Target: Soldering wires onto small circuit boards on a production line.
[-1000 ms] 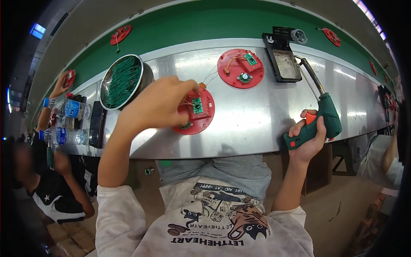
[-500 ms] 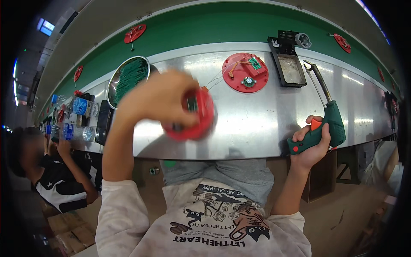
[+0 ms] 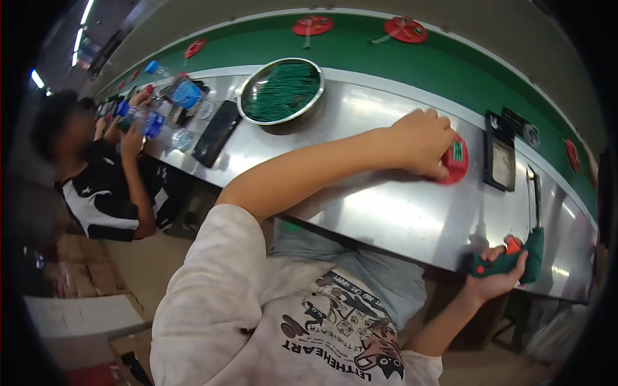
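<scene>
My left hand [image 3: 421, 145] reaches across the bench, fingers and thumb closed at the left side of a red round plastic part [image 3: 458, 161]. A small green circuit board [image 3: 458, 151] shows on this part. The hand hides part of it, and I cannot tell if it is lifted off the metal. In my right hand [image 3: 499, 273] is a green soldering gun [image 3: 533, 251], its orange trigger under my fingers and its long metal tip pointing away from me. Beyond my left hand is a black soldering stand [image 3: 490, 151] with a tray.
A steel bowl [image 3: 241, 103] of green wires stands left of centre beside a black flat case [image 3: 217, 133]. Red round parts, one of them [image 3: 405, 30] with wires, lie along the green strip [image 3: 360, 48]. Plastic bottles [image 3: 187, 94] and a seated co-worker [image 3: 103, 174] are at the left.
My left hand has gone right, from one red part to the other near the stand. Another red part now shows on the green strip. The view has turned left; the soldering gun stays held.
</scene>
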The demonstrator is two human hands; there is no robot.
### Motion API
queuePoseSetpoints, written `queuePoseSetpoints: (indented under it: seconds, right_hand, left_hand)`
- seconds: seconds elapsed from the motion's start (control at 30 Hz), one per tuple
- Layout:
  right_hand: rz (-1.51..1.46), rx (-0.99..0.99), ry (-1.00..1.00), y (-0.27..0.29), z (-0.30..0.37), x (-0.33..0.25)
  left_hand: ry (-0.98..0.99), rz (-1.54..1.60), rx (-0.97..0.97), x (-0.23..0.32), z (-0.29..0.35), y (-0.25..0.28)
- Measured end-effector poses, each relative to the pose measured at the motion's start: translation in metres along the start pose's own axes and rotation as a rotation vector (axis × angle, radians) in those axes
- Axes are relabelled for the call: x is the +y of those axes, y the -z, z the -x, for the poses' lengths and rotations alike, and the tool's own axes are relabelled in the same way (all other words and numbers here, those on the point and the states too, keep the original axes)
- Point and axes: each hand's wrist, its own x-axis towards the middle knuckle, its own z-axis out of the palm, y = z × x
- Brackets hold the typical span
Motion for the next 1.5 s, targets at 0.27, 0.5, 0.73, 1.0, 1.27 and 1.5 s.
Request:
queuePoseSetpoints:
  seconds: [0.27, 0.5, 0.73, 1.0, 1.27, 1.5]
  right_hand:
    - [0.033, -0.061, 0.029, -0.012, 0.005, 0.002]
    - [0.040, -0.069, -0.047, -0.015, 0.002, 0.010]
    - [0.071, 0.005, -0.018, 0.001, -0.003, 0.001]
    - [0.085, -0.046, -0.004, -0.002, -0.001, -0.001]
    - [-0.039, -0.305, 0.003, 0.008, 0.005, 0.017]
    - [0.259, -0.570, 0.031, -0.005, 0.058, 0.013]
  left_hand:
    - [-0.220, 0.146, 0.207, -0.020, 0.127, 0.026]
    - [0.298, -0.108, 0.597, -0.113, 0.162, 0.084]
    - [0.442, -0.346, 0.303, -0.170, 0.161, 0.063]
    - [0.213, -0.093, 0.683, -0.175, 0.166, 0.073]
    - [0.097, -0.034, 0.836, -0.088, 0.155, 0.104]
    - [-0.037, 0.223, 0.490, 0.013, 0.152, 0.028]
